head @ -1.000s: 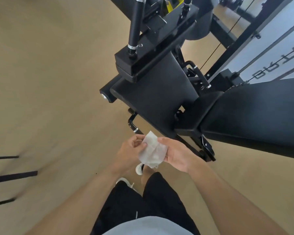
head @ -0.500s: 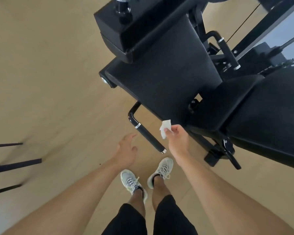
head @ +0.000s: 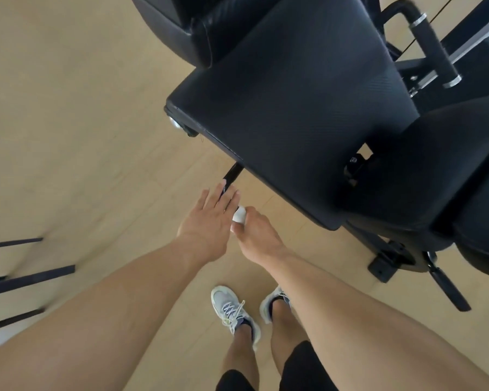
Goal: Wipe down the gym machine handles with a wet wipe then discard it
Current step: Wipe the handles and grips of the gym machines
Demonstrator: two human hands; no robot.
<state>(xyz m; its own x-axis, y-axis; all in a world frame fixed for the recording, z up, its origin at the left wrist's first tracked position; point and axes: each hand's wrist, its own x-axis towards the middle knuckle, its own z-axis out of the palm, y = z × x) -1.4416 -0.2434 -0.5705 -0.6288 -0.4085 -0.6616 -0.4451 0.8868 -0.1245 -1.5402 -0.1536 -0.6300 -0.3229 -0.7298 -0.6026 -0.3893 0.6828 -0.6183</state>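
Wood floor (head: 68, 136) | two hands: right hand (head: 259, 238) grips one wipe (head: 240, 215)

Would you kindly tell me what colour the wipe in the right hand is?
White; the wet wipe, bunched in the right hand, shows in the head view.

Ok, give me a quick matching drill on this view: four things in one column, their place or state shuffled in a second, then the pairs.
Things:
1. wipe
2. left hand
3. far handle
4. shoes

Place or state:
A. top right, untouched
B. bunched in the right hand
C. on the floor, bottom centre
D. fingers straight, over the near handle

Pairs: 1-B, 2-D, 3-A, 4-C
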